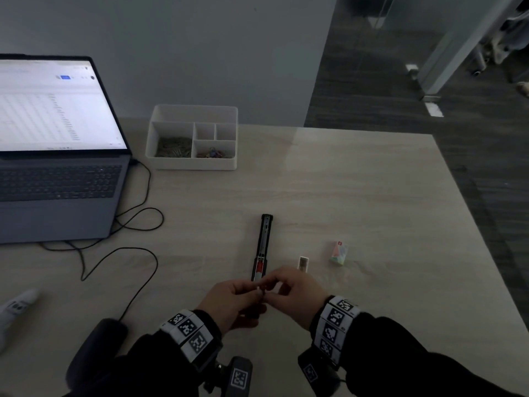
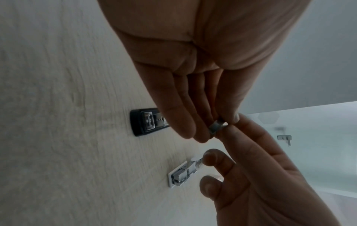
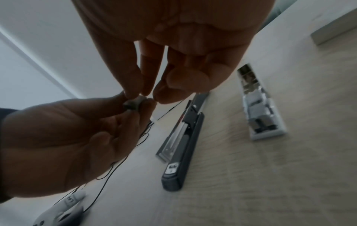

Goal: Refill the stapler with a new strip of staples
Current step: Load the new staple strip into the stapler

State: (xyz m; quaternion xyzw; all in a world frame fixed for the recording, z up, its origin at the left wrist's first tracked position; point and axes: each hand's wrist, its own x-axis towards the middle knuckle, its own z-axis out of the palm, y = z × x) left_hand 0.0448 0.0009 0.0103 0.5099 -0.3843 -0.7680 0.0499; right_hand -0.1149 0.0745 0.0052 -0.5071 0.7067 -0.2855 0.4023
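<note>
The black stapler (image 1: 264,245) lies opened flat on the table, its metal channel (image 3: 173,142) facing up. Just short of its near end, both hands meet above the table. My left hand (image 1: 256,292) and right hand (image 1: 273,285) each pinch a short grey staple strip (image 2: 215,126) between thumb and fingertips. The right wrist view shows the same strip (image 3: 133,104) held from both sides. A white inner tray of staples (image 1: 303,263) lies open to the right of the stapler, beside the small staple box (image 1: 339,252).
An open laptop (image 1: 57,156) stands at the far left, its black cable (image 1: 137,222) looping across the table. A white compartment organizer (image 1: 191,164) sits at the back. A white device (image 1: 17,305) lies at the left edge. The table ends at the right.
</note>
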